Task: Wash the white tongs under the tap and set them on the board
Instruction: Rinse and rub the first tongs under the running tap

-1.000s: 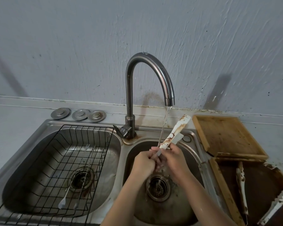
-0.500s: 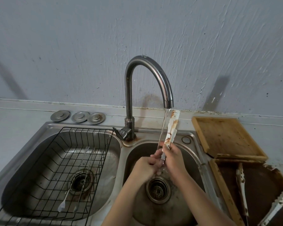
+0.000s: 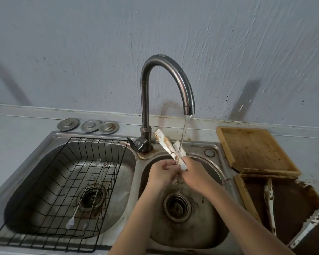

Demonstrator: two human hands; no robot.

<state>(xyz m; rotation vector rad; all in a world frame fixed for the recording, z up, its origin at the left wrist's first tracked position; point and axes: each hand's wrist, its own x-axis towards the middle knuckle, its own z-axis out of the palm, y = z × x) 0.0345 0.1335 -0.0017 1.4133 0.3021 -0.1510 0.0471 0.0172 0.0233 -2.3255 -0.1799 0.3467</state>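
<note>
White tongs gripped at the lower end by both hands, left hand and right hand curled shut on them over the right basin, tips slanting up-left toward the tap, crossing the water stream.

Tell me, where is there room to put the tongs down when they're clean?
The pale wooden board, right of the tap against the wall, is bare. The grey counter left of the three metal plugs is bare too. The dark tray nearer you already holds two other tongs, and the left basin holds a wire rack with cutlery.
</note>
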